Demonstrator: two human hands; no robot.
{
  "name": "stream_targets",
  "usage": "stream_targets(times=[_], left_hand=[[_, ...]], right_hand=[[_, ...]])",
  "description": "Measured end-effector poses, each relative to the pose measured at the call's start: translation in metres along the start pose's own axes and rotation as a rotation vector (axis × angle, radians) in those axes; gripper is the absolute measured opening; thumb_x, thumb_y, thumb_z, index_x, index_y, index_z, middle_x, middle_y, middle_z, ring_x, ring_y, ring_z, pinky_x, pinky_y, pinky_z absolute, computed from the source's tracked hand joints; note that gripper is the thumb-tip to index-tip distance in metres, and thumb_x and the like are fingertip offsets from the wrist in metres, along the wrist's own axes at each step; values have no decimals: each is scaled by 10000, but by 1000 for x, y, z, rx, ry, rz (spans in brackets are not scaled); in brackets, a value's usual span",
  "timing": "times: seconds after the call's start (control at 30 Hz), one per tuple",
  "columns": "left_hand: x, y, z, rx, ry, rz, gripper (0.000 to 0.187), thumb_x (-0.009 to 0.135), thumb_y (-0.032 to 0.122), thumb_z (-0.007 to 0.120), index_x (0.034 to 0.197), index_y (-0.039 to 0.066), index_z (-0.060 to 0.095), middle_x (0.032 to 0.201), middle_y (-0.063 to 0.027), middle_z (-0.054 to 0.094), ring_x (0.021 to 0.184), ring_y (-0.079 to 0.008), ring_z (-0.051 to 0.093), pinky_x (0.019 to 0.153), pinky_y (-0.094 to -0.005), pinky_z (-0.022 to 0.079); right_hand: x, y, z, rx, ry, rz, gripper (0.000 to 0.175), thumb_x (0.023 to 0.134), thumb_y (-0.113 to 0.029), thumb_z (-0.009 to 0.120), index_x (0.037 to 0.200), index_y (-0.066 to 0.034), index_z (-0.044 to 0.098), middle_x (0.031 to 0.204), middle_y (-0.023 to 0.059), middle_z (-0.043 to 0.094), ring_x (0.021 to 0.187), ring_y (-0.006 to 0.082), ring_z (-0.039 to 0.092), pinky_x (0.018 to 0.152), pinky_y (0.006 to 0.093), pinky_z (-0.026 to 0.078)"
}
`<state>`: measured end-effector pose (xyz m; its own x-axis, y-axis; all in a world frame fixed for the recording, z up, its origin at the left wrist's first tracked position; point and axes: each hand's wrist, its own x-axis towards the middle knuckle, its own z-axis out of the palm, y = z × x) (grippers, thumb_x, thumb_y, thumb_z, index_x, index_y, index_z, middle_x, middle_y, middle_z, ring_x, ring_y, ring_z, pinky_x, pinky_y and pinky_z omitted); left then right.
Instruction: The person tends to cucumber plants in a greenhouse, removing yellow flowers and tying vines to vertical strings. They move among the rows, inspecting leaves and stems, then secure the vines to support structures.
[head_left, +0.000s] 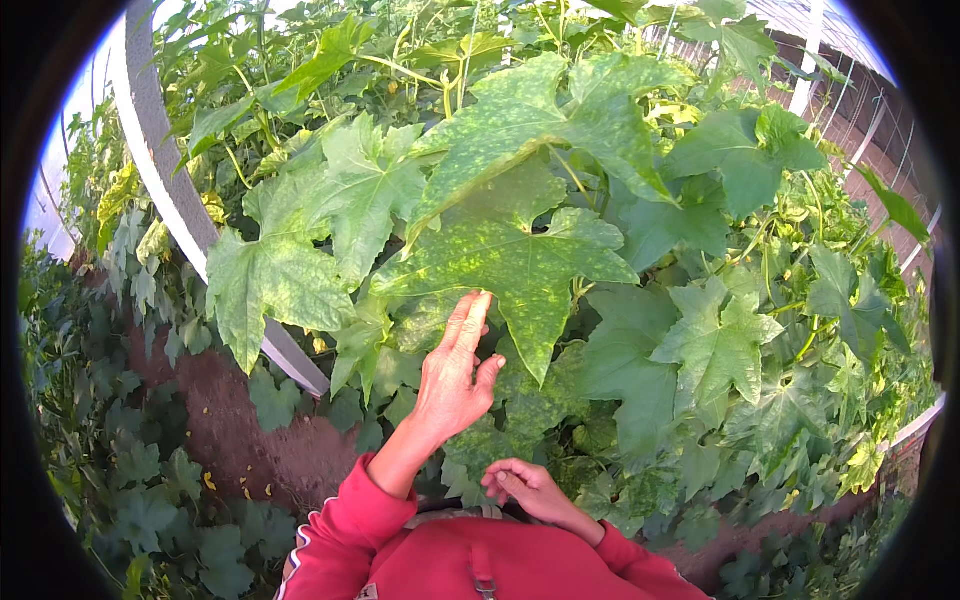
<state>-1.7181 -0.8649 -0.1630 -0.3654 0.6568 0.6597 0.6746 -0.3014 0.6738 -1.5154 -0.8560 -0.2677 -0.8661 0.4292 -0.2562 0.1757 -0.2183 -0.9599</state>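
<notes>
My left hand is raised at the middle of the view, its index and middle fingers stretched out. Their tips touch the lower edge of a broad lobed leaf, green with many pale yellow specks. The thumb stands away from the fingers, and nothing shows in the grasp. Lower down, close to my body, my right hand hangs with loosely curled fingers and holds nothing that I can see. Above the touched leaf spreads another large mottled leaf, partly covering it.
Tall climbing vines fill the front, with strings running upward among them. A pale post slants down on the left. Bare brown soil shows at lower left, with darker plants beside it. A white post stands at back right.
</notes>
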Motion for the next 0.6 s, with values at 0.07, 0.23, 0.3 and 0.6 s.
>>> stream_targets(times=[0.07,0.23,0.3,0.6], left_hand=[[-6,0,-12,-104,-63,-113,744,697,-101,602,1349,114,317,1332,-202,362,852,-246,609,585,-278,490],[-17,-7,-35,-156,-155,-145,639,706,-127,580,1288,67,400,1286,-183,424,864,-202,603,592,-250,486],[-14,-8,-35,-198,-216,-83,574,706,-130,576,1242,34,448,1261,-185,450,851,-200,603,599,-246,486],[24,46,27,-476,-367,-144,504,784,-43,547,1264,23,409,1315,-150,388,1016,-225,518,860,-327,438]], right_hand=[[12,-7,10,-27,1,-31,236,935,-166,433,1074,12,502,965,66,587,807,118,565,654,243,469],[32,-50,11,-60,53,-268,208,930,-133,426,1065,6,501,938,53,582,771,106,559,631,234,463],[37,-76,-2,61,136,-395,188,925,-126,444,1038,9,511,928,61,575,754,116,558,614,228,463],[34,-114,-108,330,923,-732,191,878,-80,450,1038,-14,530,1064,75,549,996,216,529,756,347,461]])
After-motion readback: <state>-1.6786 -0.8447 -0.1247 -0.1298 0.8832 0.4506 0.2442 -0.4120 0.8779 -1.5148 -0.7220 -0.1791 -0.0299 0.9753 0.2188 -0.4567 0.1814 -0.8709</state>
